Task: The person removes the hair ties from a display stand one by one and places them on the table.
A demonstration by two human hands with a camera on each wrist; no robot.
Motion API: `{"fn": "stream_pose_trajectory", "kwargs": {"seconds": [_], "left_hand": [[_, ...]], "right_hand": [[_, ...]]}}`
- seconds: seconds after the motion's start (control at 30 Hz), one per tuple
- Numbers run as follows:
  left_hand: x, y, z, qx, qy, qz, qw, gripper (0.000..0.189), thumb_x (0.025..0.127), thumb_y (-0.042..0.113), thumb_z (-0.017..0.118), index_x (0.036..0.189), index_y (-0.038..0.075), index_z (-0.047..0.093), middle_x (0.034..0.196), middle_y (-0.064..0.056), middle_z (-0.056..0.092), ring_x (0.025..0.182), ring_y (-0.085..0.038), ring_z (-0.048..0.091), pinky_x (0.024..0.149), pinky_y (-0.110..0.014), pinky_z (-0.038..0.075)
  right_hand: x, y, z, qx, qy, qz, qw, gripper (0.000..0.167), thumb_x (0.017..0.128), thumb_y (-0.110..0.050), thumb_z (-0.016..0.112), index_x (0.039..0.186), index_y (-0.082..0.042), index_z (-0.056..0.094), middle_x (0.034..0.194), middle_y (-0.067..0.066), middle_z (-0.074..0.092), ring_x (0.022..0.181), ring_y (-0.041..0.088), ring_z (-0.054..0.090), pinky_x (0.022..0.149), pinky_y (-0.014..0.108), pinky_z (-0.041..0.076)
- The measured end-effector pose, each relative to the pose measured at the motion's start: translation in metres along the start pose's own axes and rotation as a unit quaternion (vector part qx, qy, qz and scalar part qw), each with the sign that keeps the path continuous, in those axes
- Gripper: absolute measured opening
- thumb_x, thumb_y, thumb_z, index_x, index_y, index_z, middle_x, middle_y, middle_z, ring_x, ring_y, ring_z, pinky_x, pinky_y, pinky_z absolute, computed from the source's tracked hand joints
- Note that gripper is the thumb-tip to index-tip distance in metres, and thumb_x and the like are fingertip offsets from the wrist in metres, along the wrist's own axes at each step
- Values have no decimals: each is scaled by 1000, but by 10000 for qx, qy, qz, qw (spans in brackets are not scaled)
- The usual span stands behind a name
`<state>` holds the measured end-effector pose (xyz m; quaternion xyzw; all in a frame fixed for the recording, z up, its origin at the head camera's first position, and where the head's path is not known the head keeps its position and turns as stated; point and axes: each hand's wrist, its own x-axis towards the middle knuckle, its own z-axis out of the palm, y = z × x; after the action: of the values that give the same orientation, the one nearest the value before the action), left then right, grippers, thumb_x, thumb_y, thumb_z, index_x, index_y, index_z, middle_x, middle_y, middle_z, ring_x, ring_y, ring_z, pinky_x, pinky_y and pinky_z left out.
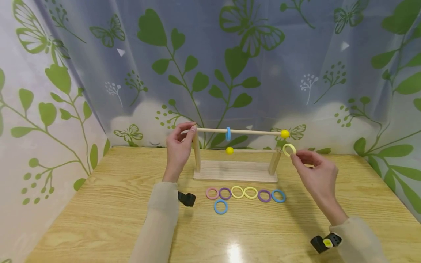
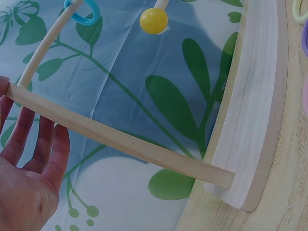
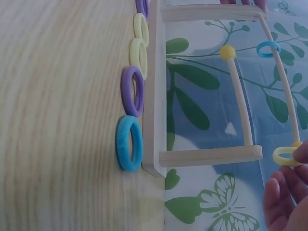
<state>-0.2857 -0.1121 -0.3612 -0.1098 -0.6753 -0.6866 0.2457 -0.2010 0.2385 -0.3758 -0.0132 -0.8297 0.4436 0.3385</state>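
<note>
A wooden stand (image 1: 236, 171) has two rods at different heights. My left hand (image 1: 179, 146) holds the top of its left post (image 2: 130, 137), thumb on one side and fingers on the other. The upper rod (image 1: 254, 132) starts there, carries a blue ring (image 1: 228, 134) and ends in a yellow ball (image 1: 285, 134). Between thumb and fingertips, my right hand (image 1: 315, 173) pinches a pale yellow ring (image 3: 277, 160), just below and right of that ball in the head view. The lower rod (image 3: 240, 98), fixed to the right post (image 1: 275, 162), bears another yellow ball (image 1: 229, 150) and no ring.
In front of the base several rings lie in a row, from a pink ring (image 1: 207, 193) to a blue ring (image 1: 272, 195). Another blue ring (image 1: 215, 207) lies nearer me. A leaf-patterned curtain (image 1: 210, 73) hangs behind the wooden table (image 1: 115, 204).
</note>
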Motion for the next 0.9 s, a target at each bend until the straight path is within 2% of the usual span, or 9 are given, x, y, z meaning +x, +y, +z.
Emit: {"fn": "stream_pose_trajectory", "kwargs": {"seconds": [0.27, 0.53, 0.6, 0.7, 0.8, 0.9], "left_hand": [[-1, 0, -1, 79, -48, -3, 10000, 21, 101, 19, 67, 117, 6, 73, 111, -3, 68, 88, -13, 67, 73, -26, 55], [-1, 0, -1, 65, -45, 56, 10000, 21, 101, 17, 66, 117, 5, 73, 110, -2, 68, 86, -11, 67, 73, -26, 55], [-1, -1, -1, 58, -56, 67, 9999, 20, 101, 16, 66, 117, 5, 73, 110, -1, 68, 86, -11, 67, 73, -26, 55], [-1, -1, -1, 54, -76, 73, 9999, 20, 101, 17, 66, 117, 6, 73, 110, -1, 68, 86, -11, 67, 72, -26, 55], [-1, -1, -1, 49, -84, 86, 9999, 21, 101, 17, 66, 117, 6, 73, 111, -2, 68, 86, -11, 67, 72, -24, 54], [-1, -1, -1, 35, -66, 91, 9999, 21, 101, 17, 66, 117, 6, 73, 111, -3, 68, 86, -11, 67, 72, -23, 54]], "right_hand": [[-6, 2, 1, -20, -116, -117, 9999, 13, 89, -16, 79, 96, -5, 79, 75, -42, 60, 71, -18, 61, 59, 5, 48], [-15, 1, 2, -82, -450, 77, 9989, 14, 91, -17, 77, 101, -7, 79, 77, -40, 61, 71, -18, 61, 60, 7, 50], [-18, 0, 2, -124, -542, 81, 9984, 15, 91, -17, 78, 102, -7, 78, 78, -33, 65, 71, -17, 61, 60, 8, 50], [-21, 1, 4, -169, -637, -6, 9978, 15, 91, -17, 78, 102, -7, 78, 81, -12, 76, 71, -18, 61, 60, 8, 50], [-24, 2, 6, -108, -705, -116, 9974, 14, 90, -14, 79, 102, -7, 78, 86, 10, 79, 71, -18, 60, 59, 8, 49], [-26, 2, 8, -74, -804, -191, 9966, 13, 89, -13, 79, 101, -7, 79, 87, 15, 78, 70, -19, 60, 58, 8, 49]]}}
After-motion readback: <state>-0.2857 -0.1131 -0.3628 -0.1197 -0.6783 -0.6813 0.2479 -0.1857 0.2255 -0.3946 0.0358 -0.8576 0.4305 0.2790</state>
